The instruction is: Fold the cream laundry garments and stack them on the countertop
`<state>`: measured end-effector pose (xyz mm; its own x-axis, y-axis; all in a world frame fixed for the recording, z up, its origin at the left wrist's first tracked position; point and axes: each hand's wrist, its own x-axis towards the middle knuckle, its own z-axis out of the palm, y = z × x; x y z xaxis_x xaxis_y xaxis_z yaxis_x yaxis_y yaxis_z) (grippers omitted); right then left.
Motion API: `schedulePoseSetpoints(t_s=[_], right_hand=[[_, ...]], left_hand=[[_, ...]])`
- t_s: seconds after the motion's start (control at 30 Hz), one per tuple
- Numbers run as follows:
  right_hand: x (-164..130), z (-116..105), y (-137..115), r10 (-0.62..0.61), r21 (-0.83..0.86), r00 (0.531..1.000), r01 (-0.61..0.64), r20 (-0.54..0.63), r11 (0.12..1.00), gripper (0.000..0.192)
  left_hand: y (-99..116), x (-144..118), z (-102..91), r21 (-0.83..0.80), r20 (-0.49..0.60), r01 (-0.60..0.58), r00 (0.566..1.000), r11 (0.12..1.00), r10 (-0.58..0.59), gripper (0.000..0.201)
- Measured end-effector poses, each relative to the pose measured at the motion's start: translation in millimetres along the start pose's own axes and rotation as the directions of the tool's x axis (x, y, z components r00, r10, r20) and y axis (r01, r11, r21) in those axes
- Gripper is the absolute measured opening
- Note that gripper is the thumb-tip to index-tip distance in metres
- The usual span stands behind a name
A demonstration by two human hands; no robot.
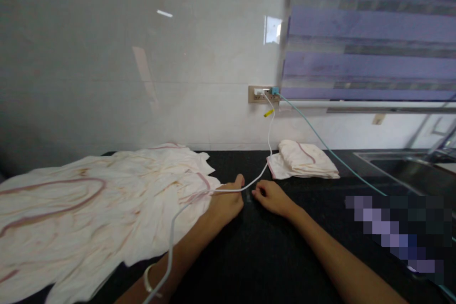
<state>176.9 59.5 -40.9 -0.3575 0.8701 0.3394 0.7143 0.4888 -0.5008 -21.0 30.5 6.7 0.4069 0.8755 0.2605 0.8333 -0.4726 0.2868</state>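
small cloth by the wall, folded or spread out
Folded: the small cloth sits as a compact layered bundle on the counter, unlike the large garment lying spread and wrinkled.

The white garment (89,213) runs off the left edge, and a pixelated patch (399,232) hides part of the counter (270,256).

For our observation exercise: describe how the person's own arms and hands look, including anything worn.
Both forearms are bare, with no sleeves in view. The left hand has a thin pale bangle around its wrist. The right hand shows no ring, watch or glove; its fingers are bare.
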Motion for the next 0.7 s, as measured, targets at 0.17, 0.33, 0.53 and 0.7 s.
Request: schedulePoseSetpoints(t_s=[0.17,0.33,0.53,0.7], right_hand=[[-6,4,-8,-0.226,0.097,0.974,0.221,0.036,0.97,0.027],[-6,9,-10,-0.285,0.206,0.958,0.284,-0.026,0.937,0.026],[-2,5,-13,-0.298,0.244,0.954,0.297,-0.036,0.923,0.025],[-1,1,-13,-0.23,0.277,0.973,0.227,-0.022,0.934,0.013]], left_hand=[[12,-6,20.7,-0.066,0.062,-0.246,0.966,0.967,0.25,0.023],[12,-5,20.4,-0.138,-0.005,-0.25,0.968,0.958,0.252,0.014],[7,0,20.2,-0.079,-0.149,-0.309,0.944,0.948,0.295,0.01],[8,1,18.8,0.012,-0.169,-0.236,0.957,0.972,0.235,0.018]])
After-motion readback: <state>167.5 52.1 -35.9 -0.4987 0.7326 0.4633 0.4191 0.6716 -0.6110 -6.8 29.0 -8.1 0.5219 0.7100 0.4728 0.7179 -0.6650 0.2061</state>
